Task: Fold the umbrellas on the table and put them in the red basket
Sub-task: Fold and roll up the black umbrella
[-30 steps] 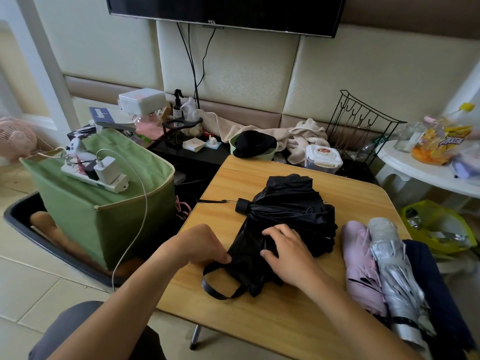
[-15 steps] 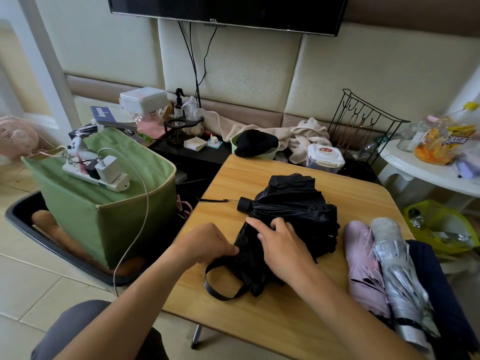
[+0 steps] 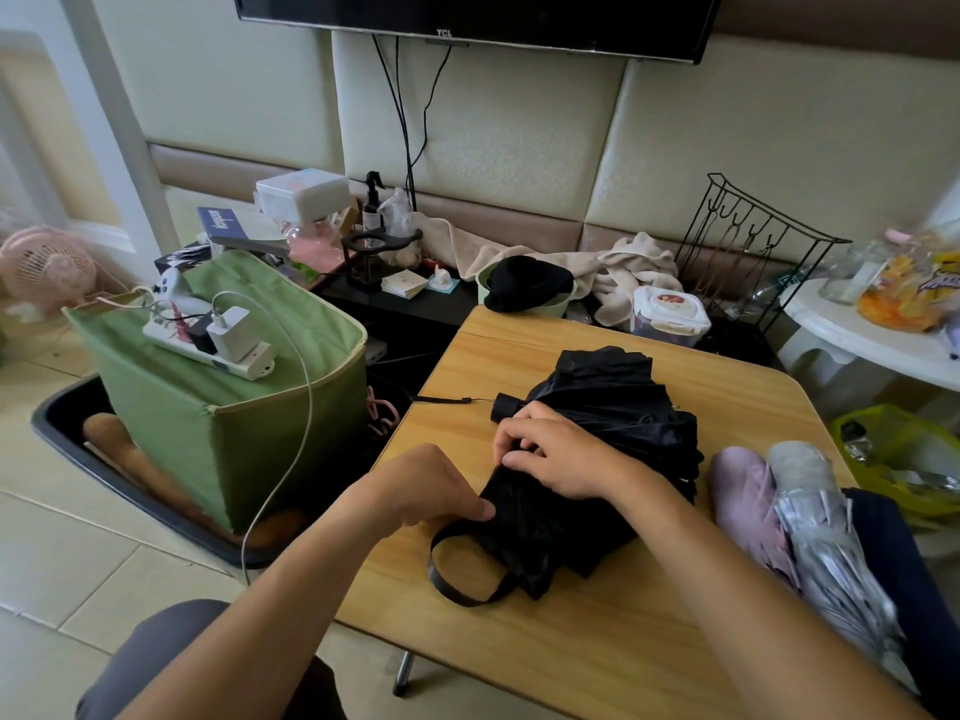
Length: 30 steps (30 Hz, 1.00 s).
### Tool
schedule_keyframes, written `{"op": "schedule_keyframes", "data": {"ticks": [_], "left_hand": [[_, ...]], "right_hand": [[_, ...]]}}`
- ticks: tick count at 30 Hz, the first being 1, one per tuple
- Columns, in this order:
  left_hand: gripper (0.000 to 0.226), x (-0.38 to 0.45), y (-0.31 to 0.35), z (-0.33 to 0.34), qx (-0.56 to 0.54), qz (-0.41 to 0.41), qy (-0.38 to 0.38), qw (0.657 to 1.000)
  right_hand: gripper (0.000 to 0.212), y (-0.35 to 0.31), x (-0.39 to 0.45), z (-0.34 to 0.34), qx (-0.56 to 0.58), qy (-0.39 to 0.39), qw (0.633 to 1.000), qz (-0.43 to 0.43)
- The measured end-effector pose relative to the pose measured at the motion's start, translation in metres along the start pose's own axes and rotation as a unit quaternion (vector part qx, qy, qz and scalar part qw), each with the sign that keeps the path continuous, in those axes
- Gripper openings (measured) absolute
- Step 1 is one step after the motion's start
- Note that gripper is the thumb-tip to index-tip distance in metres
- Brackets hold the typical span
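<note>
The tabletop (image 3: 597, 641) is smooth, light wood grain; the black umbrella (image 3: 613, 407) at its centre is matt cloth; the silver umbrella (image 3: 826, 537) at 4 o'clock looks glossy.

Green fabric box (image 3: 228, 407) at left, sitting in a black tray (image 3: 156, 506) on the tiled floor. On the box lid: white power strip (image 3: 208, 350) with white charger (image 3: 234, 332) plugged in; white cable (image 3: 291, 433) hangs down the front. Pink fan (image 3: 47, 267) far left. Wall-mounted TV (image 3: 467, 18) above, cords hanging below it. Black hat (image 3: 524, 283) in a green bowl (image 3: 556, 304). Beige towel (image 3: 623, 267) behind. Black wire rack (image 3: 753, 241) at right. White side table (image 3: 872, 345) holding a snack bag (image 3: 904, 288).
</note>
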<state>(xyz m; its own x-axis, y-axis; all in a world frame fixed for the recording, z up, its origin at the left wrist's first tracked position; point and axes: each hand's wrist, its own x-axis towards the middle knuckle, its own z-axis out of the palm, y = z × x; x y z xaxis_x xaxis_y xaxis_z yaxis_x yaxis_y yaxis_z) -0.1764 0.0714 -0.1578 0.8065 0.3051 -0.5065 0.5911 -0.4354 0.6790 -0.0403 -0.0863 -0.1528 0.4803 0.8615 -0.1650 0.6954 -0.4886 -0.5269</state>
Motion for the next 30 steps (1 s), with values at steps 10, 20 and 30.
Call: {"op": "schedule_keyframes", "data": {"ticks": [10,20,30], "left_hand": [[0.042,-0.001,-0.001,0.000,0.044,-0.027,-0.001,0.999],[0.048,0.001,0.004,0.007,-0.059,0.049,0.067,0.995],[0.021,-0.001,0.008,0.003,-0.248,0.016,0.032,0.968]], "right_hand": [[0.007,0.004,0.011,0.008,-0.056,0.035,0.997,0.038],[0.015,-0.013,-0.018,0.024,-0.006,0.195,0.981,-0.001],[0.044,-0.067,-0.080,0.025,-0.193,0.099,0.975,0.058]]}}
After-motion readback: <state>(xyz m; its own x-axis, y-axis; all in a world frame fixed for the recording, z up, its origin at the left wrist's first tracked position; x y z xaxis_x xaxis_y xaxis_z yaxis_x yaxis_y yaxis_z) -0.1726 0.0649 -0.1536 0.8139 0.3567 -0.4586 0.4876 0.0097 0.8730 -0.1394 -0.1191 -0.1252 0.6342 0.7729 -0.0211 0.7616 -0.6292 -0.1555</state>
